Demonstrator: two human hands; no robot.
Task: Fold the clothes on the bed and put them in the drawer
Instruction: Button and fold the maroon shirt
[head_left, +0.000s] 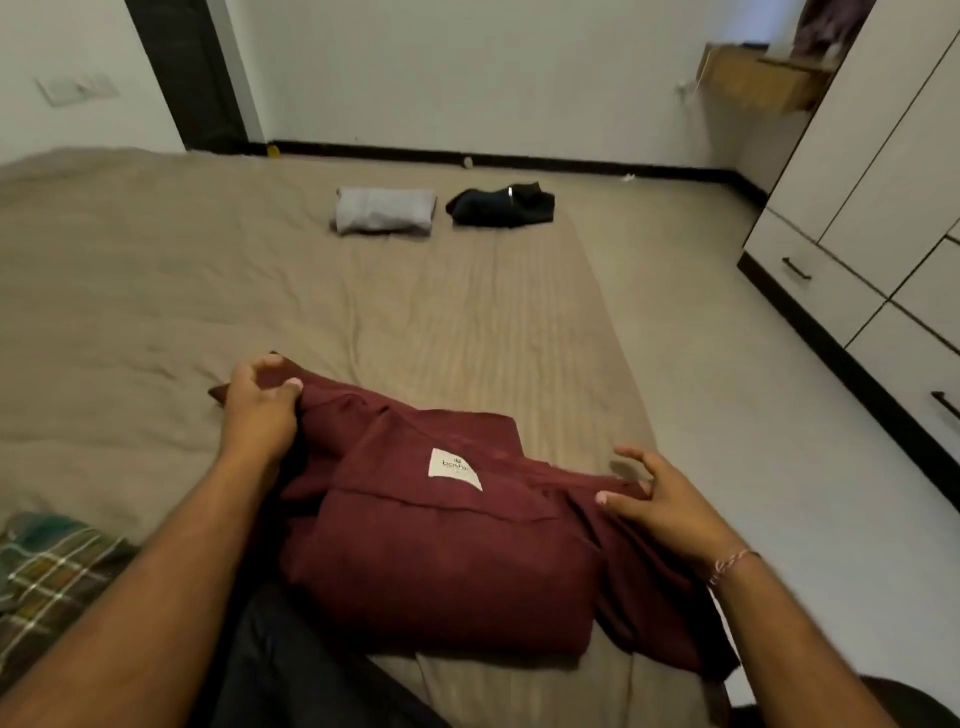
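A maroon garment (441, 561) with a white label lies partly folded on the near part of the bed (156, 291). My left hand (260, 405) grips its far left corner, fingers curled round the cloth. My right hand (660, 499) pinches the right edge between thumb and finger, the other fingers spread. A folded grey garment (383, 210) and a folded black garment (503, 205) lie side by side at the far end of the bed.
A white wardrobe with drawers (810, 270) and dark handles stands along the right, across a strip of pale floor (727, 415). A plaid cloth (47, 571) lies at the bed's near left. A dark door (192, 73) is at the back left.
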